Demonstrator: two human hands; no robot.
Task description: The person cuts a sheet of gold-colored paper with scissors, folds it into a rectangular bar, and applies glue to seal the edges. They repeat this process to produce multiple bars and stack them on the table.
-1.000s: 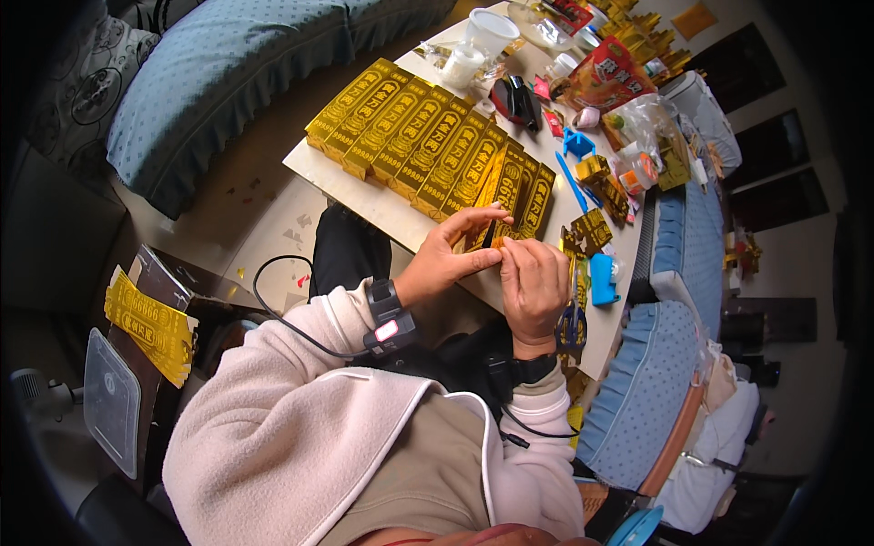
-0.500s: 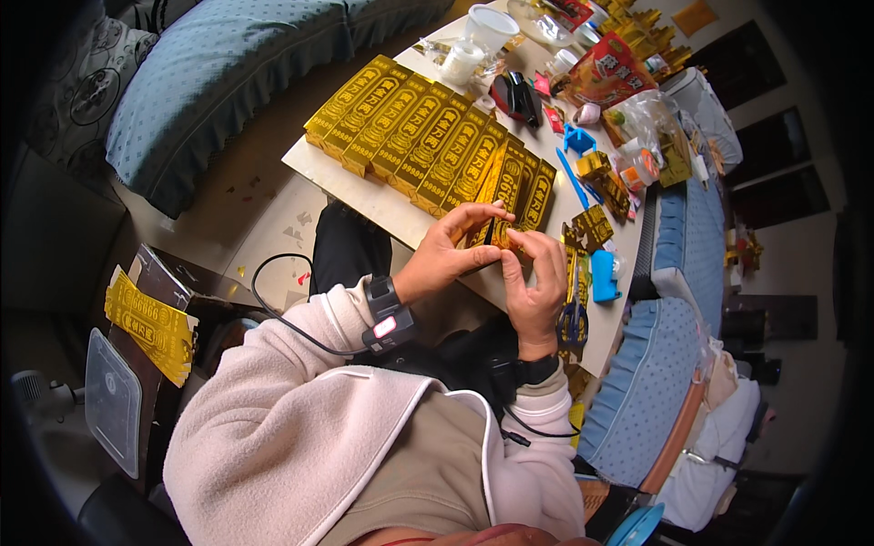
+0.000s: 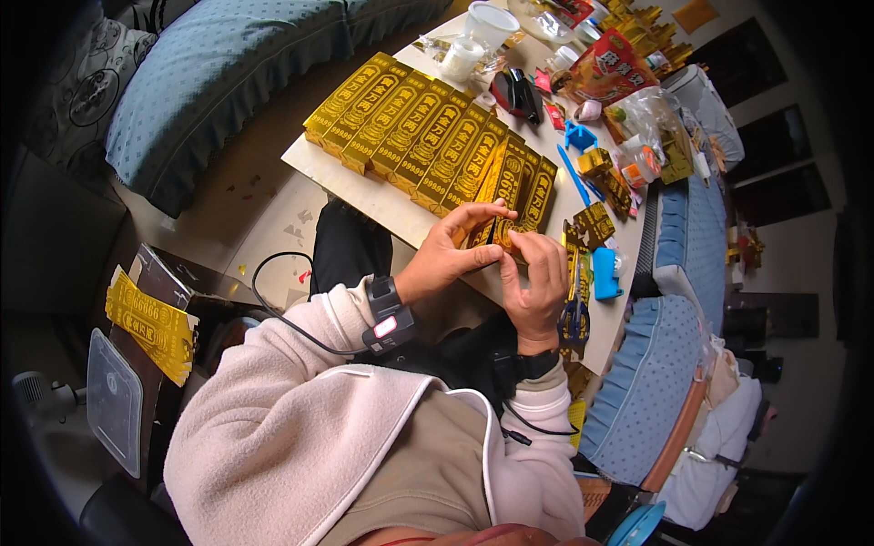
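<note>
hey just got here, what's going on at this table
A person has the left hand and right hand together at the near end of a gold printed box, by the edge of the white table. The fingers partly hide that end, so how firm the grip is can't be told. To the left, similar gold boxes lie side by side in a row. Scissors lie beside the right hand.

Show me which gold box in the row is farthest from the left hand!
The box at the row's left end: it has no left neighbour, and the others lie closer to the left hand.
</note>
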